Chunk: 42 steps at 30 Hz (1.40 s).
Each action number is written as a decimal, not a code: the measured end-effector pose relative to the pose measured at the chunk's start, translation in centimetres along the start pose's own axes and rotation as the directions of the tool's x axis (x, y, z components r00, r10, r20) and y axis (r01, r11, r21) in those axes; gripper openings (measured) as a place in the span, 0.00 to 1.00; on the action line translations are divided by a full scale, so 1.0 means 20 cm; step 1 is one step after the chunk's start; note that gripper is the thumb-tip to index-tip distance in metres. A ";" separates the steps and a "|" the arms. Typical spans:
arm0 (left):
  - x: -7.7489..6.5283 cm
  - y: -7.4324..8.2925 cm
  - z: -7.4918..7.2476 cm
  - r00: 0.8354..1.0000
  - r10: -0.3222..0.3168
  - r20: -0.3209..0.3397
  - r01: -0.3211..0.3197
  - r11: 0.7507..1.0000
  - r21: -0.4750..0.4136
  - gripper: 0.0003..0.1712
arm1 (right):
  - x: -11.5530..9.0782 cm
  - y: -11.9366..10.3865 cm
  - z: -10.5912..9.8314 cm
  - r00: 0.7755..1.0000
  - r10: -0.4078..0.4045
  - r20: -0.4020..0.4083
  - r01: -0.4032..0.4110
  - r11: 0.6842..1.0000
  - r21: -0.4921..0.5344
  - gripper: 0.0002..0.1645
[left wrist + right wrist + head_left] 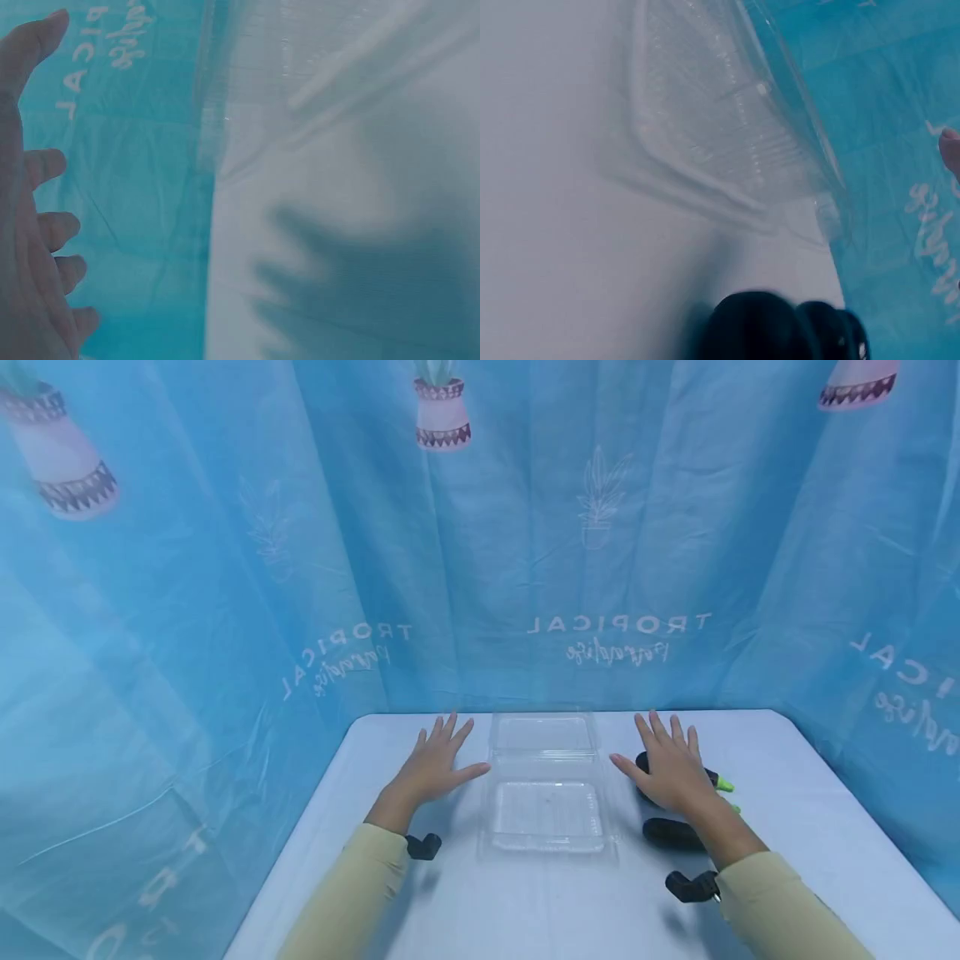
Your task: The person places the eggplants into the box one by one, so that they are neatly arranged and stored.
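A clear plastic clamshell container lies unfolded on the white table, its lid half toward the back. My left hand hovers beside its left edge, fingers spread and straight, holding nothing. On the other side, my right hand is likewise spread and empty, above dark, elongated eggplants with bright green stem ends, partly hidden by the hand and forearm. The right wrist view shows the container and the rounded dark eggplant ends. In the left wrist view, the left hand casts a shadow on the table.
The white table ends at the back and sides against a blue printed curtain. Black camera mounts stick out near the left wrist and the right wrist.
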<state>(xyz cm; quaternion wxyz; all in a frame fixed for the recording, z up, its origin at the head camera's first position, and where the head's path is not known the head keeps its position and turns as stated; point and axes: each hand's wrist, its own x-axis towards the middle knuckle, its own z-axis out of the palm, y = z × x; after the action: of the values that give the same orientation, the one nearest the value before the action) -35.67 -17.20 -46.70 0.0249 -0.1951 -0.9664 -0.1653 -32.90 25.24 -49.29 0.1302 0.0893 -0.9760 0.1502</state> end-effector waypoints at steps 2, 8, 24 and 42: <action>-0.04 -0.02 0.04 0.999 -0.051 -0.005 0.051 0.992 -0.116 0.58 | -0.08 0.04 0.00 0.998 0.016 -0.068 -0.013 0.999 0.038 0.62; -0.16 -0.03 0.22 0.994 -0.112 -0.012 0.098 0.919 -0.383 0.58 | -0.33 0.19 -0.02 0.949 0.006 -0.315 0.036 0.991 0.127 0.41; -0.28 -0.02 0.45 0.999 -0.030 0.017 0.035 0.818 -0.574 0.49 | -0.80 0.60 -0.03 0.975 0.221 0.010 -0.210 0.908 0.362 0.40; -0.32 -0.02 0.46 0.995 0.096 -0.007 -0.082 0.802 -0.592 0.46 | -0.75 0.60 0.02 0.984 0.172 0.046 -0.177 0.919 0.352 0.29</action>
<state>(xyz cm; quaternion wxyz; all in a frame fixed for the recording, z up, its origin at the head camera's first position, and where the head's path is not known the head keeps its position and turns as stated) -29.87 -16.87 -56.31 -0.0404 -0.2399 -0.8570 -0.4543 -21.21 38.43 -57.06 0.0911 0.0252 -0.9379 0.3339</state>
